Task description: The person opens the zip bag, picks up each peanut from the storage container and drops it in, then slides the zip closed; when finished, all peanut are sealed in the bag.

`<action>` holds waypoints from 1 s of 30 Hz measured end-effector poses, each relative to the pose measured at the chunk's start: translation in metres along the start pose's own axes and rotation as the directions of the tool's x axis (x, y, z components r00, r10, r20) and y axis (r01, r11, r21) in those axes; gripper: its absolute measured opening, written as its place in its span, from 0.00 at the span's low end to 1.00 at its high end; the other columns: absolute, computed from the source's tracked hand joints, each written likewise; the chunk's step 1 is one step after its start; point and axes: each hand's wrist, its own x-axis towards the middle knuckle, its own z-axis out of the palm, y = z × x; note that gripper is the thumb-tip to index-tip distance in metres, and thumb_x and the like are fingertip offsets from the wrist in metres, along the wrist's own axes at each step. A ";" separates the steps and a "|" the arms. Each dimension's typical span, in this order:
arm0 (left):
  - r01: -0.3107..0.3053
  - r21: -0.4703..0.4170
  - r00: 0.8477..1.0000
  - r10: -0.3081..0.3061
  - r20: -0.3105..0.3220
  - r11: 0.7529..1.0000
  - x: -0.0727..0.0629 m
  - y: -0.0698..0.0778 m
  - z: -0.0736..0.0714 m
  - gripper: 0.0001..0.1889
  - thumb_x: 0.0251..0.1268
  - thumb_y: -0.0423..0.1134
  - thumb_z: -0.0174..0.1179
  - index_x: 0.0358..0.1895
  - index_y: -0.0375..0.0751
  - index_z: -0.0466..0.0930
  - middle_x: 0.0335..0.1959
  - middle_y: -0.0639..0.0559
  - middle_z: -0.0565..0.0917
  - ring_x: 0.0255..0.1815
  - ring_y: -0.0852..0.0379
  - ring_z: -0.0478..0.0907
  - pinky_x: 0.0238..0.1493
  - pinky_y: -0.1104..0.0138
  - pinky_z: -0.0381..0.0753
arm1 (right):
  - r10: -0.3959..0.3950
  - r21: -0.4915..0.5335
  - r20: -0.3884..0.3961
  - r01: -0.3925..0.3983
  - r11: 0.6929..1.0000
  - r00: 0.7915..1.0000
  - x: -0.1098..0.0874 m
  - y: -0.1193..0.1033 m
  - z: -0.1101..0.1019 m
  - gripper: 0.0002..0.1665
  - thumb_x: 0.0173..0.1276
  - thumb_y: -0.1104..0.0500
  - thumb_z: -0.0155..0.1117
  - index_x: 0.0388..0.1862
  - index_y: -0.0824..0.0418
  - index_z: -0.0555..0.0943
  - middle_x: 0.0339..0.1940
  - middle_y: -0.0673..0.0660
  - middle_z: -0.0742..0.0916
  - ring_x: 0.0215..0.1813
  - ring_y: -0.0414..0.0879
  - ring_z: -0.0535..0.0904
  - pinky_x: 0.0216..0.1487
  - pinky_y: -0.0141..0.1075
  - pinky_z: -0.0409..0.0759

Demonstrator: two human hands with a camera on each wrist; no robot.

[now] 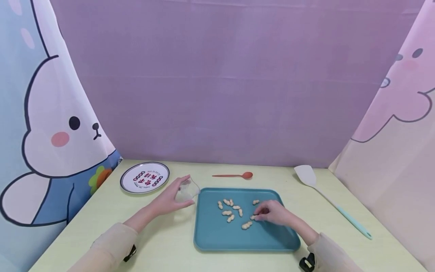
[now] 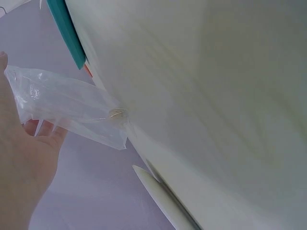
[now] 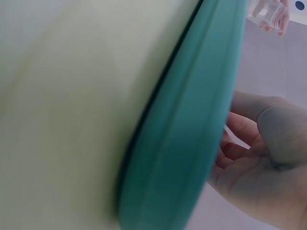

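My left hand (image 1: 170,197) holds a clear plastic bag (image 1: 188,190) just left of the teal tray (image 1: 212,238), thumb and fingers spread around its mouth. In the left wrist view the bag (image 2: 67,98) hangs down, with a small tan thing (image 2: 117,113) showing at its lower end. Over the right part of the tray, my right hand (image 1: 275,212) pinches a peanut (image 1: 252,217) between thumb and fingers. Several unshelled peanuts (image 1: 226,213) lie scattered on the tray, one (image 1: 247,225) close to the right hand. The right wrist view hides the pinched peanut behind the tray's side.
A white plate (image 1: 127,180) with red lettering stands at the back left. Behind the tray lies an orange-red spoon (image 1: 247,175). To the right, a spatula with a white head (image 1: 306,175) and mint handle (image 1: 353,219) lies slantwise. A purple cloth backs the table.
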 end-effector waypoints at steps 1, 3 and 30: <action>0.002 0.000 1.000 -0.002 0.000 1.000 0.000 0.000 0.000 0.46 0.53 0.55 0.66 0.70 0.37 0.55 0.62 0.43 0.72 0.64 0.47 0.69 0.61 0.53 0.74 | -0.001 0.000 0.001 0.001 1.000 1.000 0.000 0.000 0.000 0.07 0.60 0.59 0.67 0.34 0.61 0.85 0.31 0.52 0.86 0.28 0.31 0.72 0.27 0.26 0.74; 0.004 0.003 1.000 -0.004 -0.001 1.000 0.000 0.000 0.000 0.46 0.53 0.55 0.66 0.70 0.37 0.55 0.62 0.43 0.72 0.63 0.47 0.69 0.61 0.53 0.74 | 0.000 0.003 0.004 0.000 1.000 1.000 0.000 0.000 0.000 0.06 0.59 0.59 0.68 0.33 0.61 0.85 0.31 0.52 0.85 0.27 0.31 0.72 0.26 0.26 0.74; 0.017 0.004 1.000 -0.017 0.021 1.000 -0.001 0.002 0.002 0.46 0.52 0.54 0.67 0.71 0.38 0.55 0.62 0.43 0.72 0.63 0.46 0.69 0.61 0.53 0.73 | 0.005 0.090 -0.126 0.007 0.996 0.992 0.040 -0.043 -0.014 0.06 0.61 0.56 0.66 0.36 0.57 0.83 0.29 0.49 0.85 0.30 0.39 0.78 0.29 0.29 0.79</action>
